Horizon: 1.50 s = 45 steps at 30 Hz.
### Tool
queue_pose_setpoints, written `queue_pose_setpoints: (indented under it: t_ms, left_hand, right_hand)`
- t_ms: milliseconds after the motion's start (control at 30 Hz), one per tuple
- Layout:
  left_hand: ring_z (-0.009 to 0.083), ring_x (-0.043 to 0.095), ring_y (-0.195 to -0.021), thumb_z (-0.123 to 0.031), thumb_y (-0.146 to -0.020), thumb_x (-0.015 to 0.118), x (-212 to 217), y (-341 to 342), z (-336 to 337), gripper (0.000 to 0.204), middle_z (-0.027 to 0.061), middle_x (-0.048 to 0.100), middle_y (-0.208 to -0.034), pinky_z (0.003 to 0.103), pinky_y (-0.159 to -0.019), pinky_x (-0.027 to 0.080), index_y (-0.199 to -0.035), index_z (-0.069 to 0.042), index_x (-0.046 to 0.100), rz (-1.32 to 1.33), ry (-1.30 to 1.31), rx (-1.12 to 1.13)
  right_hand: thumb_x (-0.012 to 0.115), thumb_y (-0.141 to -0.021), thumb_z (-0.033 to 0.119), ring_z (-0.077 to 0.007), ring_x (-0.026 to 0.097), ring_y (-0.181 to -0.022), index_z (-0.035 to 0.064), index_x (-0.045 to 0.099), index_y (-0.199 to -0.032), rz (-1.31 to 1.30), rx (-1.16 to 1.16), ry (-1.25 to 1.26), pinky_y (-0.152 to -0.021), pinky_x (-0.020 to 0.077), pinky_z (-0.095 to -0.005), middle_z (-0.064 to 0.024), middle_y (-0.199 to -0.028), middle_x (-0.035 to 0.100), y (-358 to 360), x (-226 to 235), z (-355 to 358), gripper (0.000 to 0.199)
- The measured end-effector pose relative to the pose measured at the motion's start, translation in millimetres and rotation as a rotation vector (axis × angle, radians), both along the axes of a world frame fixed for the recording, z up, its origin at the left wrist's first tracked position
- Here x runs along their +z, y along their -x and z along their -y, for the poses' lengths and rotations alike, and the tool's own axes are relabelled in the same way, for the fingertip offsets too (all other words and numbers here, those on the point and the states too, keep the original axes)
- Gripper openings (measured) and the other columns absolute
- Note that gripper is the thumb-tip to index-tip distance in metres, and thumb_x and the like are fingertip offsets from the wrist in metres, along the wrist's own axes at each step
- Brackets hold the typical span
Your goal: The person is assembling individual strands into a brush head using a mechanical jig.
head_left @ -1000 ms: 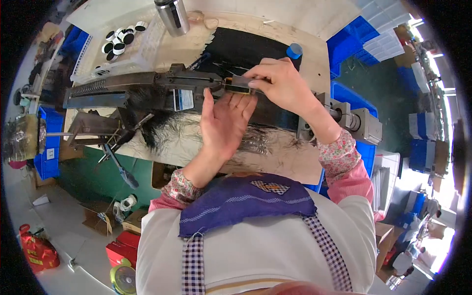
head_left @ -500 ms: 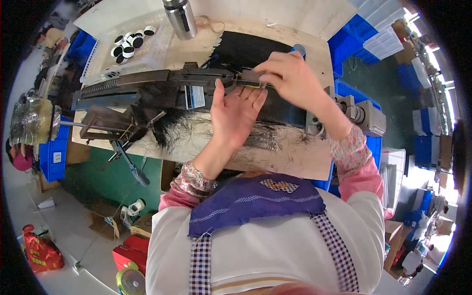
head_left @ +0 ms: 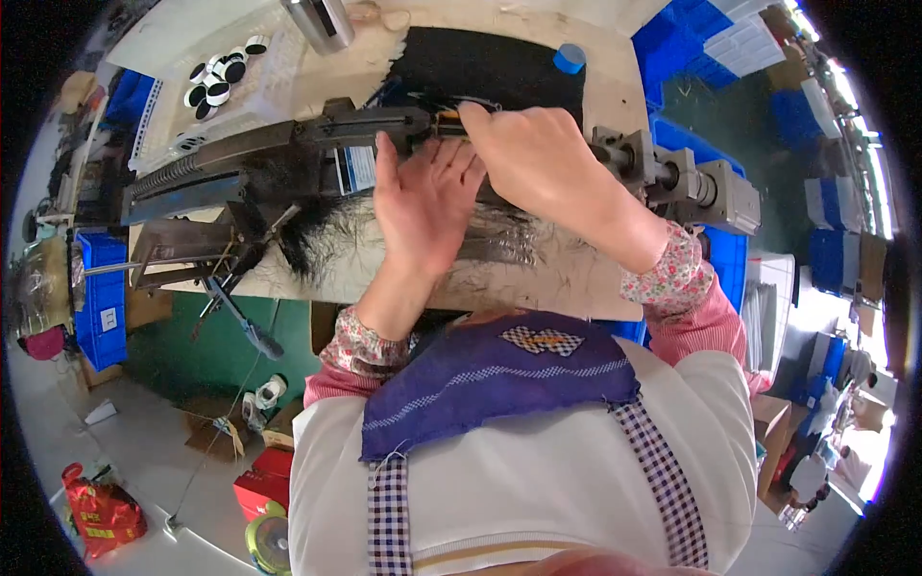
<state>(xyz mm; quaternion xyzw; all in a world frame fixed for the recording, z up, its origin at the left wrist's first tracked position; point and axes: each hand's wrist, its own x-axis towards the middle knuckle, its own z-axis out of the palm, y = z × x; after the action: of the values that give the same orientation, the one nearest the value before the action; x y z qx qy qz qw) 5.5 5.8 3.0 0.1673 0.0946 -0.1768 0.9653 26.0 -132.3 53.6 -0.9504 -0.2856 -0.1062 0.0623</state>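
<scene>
A long dark metal machine arm (head_left: 375, 128) runs across the worktable, with a coil spring along its left part. My left hand (head_left: 423, 211) is palm up, its fingers stretched out by the right end of this arm. Just right of it, my right hand (head_left: 543, 158) is closed, thumb and fingers bent toward the arm's tip; whatever they hold is hidden. A small orange-yellow piece (head_left: 448, 115) shows at the tip, beside the right hand. Loose dark bristles (head_left: 499, 242) lie on the wood below the hands.
Behind the arm lies a black sheet (head_left: 490, 62) with a blue round lid (head_left: 570, 60). A clear basket (head_left: 274, 91) holds several white-and-black round pieces, near a steel flask (head_left: 322, 24). A grey shaft unit (head_left: 725, 197) stands at the right, and a bracket (head_left: 187, 250) at the left.
My right hand has turned and come down, its knuckles now across the arm's tip, and the blue lid behind it has come into full view. My left hand stays palm up.
</scene>
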Motion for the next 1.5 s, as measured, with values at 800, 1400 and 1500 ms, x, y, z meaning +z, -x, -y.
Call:
queue_pose_setpoints:
  t_ms: [800,1400,1500]
  left_hand:
    - [0.0247,0.056,-0.115,-0.020,-0.096,0.047,-35.4,99.1,-62.2,0.042,0.0167,0.052,-0.133,0.035,-0.101,0.039,-0.130,0.005,0.046,0.760,-1.053,-0.134]
    - [0.0399,0.011,-0.141,-0.030,-0.092,0.050,-71.9,3.5,-193.9,0.078,0.0271,0.004,-0.150,0.054,-0.112,0.012,-0.146,0.001,0.003,0.267,-1.729,1.586]
    - [0.0386,0.004,-0.142,-0.032,-0.091,0.054,-67.3,65.2,-188.1,0.080,0.0255,0.002,-0.152,0.056,-0.112,0.012,-0.146,-0.001,0.006,0.288,-2.456,1.468]
  right_hand:
    - [0.060,-0.079,0.010,-0.0342,0.062,-0.086,0.0064,0.055,-0.094,-0.493,0.116,-0.147,-0.070,0.0503,-0.0446,-0.0134,-0.092,0.062,89.1,-137.4,74.6,0.017]
    - [0.062,-0.087,0.006,-0.0158,0.053,-0.076,0.0006,0.052,-0.091,-0.259,-0.365,-0.806,-0.063,0.0445,-0.0312,-0.0070,-0.083,0.055,131.7,-88.8,102.4,0.012]
    - [0.053,-0.094,0.010,-0.0082,0.044,-0.065,0.0034,0.051,-0.092,-0.217,-0.395,-1.235,-0.054,0.0353,-0.0220,-0.0028,-0.079,0.051,118.5,-51.5,114.7,0.007]
